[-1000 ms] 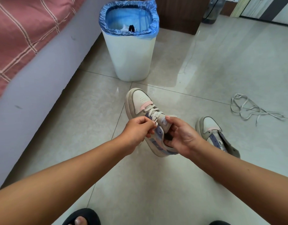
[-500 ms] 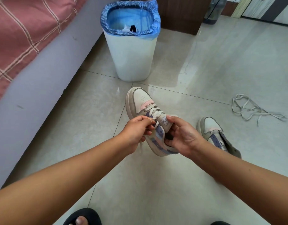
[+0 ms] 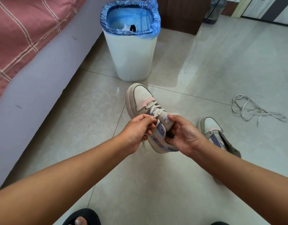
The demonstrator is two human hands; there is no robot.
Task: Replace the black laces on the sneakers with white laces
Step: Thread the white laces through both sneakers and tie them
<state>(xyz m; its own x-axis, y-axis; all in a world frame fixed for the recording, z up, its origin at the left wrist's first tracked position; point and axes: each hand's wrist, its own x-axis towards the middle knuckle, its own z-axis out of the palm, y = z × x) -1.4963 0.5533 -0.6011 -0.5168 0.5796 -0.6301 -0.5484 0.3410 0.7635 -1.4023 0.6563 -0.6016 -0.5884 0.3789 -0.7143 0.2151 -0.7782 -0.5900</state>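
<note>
Compared with a second ago, the left hand (image 3: 136,132) has drawn slightly back from the eyelets, pulling its stretch of white lace (image 3: 153,111) taut; the held sneaker (image 3: 144,103) has barely shifted. Left fingers (image 3: 146,118) pinch the lace beside the tongue, a loose end dangling below the hand. Right hand (image 3: 183,135) grips the sneaker at its collar, thumb on the tongue label, fingers curled under the heel opening. Shoe held above the floor (image 3: 156,184), toe pointing away, its lace crossed through the lower eyelets.

Containers: white plastic bin (image 3: 131,56), oval and tapering, lined with a crinkled blue bag (image 3: 106,15) folded over the rim; inside lie pale scraps and one small black item, too small to identify. Bin stands just beyond the sneaker's toe.

Surroundings: second sneaker (image 3: 216,135) on the floor to the right, partly hidden behind the right forearm, with no lace visible in it. Loose pale lace (image 3: 252,109) tangled on the tiles further right, well apart. Bed (image 3: 42,65) along the left, grey padded side and pink checked cover (image 3: 23,30). Dark slipper (image 3: 81,216) with toes showing at the bottom edge.

Materials: glossy pale tiles with thin grout lines; sneaker uppers cream with pink and lilac panels, perforated toe cap, thick sole.
</note>
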